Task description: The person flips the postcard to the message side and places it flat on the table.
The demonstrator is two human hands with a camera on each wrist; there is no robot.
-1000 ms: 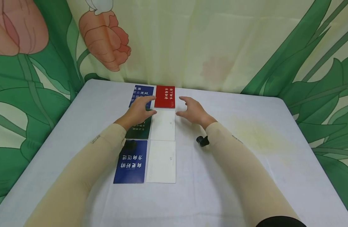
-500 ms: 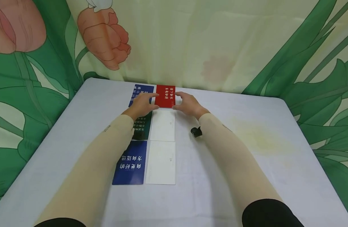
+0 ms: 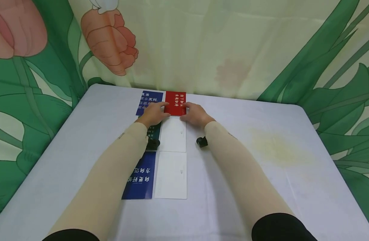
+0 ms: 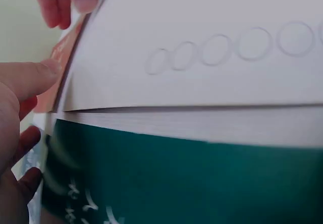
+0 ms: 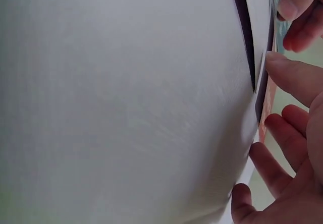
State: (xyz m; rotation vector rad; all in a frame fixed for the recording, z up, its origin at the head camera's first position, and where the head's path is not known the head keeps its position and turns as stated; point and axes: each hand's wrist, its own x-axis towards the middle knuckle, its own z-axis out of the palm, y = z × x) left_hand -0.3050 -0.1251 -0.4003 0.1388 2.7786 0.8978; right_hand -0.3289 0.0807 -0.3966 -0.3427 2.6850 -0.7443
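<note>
In the head view a red card [image 3: 175,103] with white lettering lies flat at the table's far side. My left hand [image 3: 154,113] is at its left edge, thumb and fingers apart. My right hand [image 3: 196,113] is at its right edge, fingers spread, with the thumb near the card's lower corner. The left wrist view shows the left thumb [image 4: 35,77] over the red card's margin. In the right wrist view the right fingers [image 5: 282,133] rest along the card's edge. Whether either hand presses on the card is hard to tell.
Left of the red card lies a blue card [image 3: 149,97]. A dark green card [image 3: 154,131] and another blue card [image 3: 141,184] run down the left column, partly under the left arm. Two white cards, the upper [image 3: 173,134] and lower [image 3: 171,175], continue the right column. A white cloth covers the table [image 3: 232,167].
Both hands have moved inward to the red card, the left going right and the right going left. The cards keep their places in the grid.
</note>
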